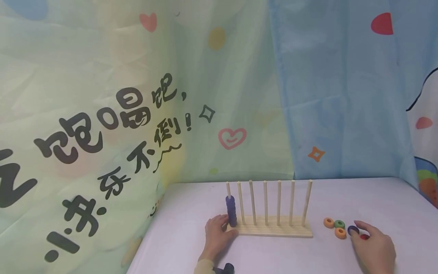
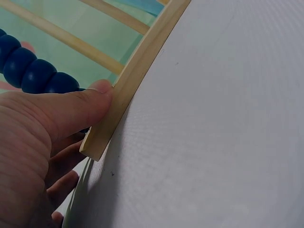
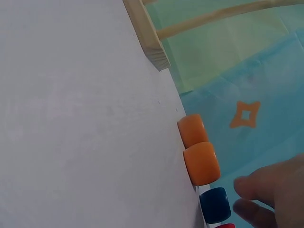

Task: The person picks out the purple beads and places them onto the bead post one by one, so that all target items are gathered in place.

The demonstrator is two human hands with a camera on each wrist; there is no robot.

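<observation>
A wooden rack (image 1: 273,230) with several upright pegs stands on the table. Dark blue beads (image 1: 231,211) are stacked on its leftmost peg. My left hand (image 1: 217,233) holds the base's left end; its thumb (image 2: 97,97) lies on the front edge, the other fingers behind and partly hidden. To the right of the rack, my right hand (image 1: 374,243) reaches over loose beads. Its fingertips are right beside a dark blue bead (image 3: 215,205), with a small gap in the right wrist view. A red bead (image 1: 364,236) sits partly under this hand.
Left of the right hand lie two orange beads (image 1: 340,233) and a green bead (image 1: 339,223). A black object (image 1: 228,268) shows by the left wrist. Printed cloth (image 1: 232,95) hangs behind the white table (image 1: 267,257).
</observation>
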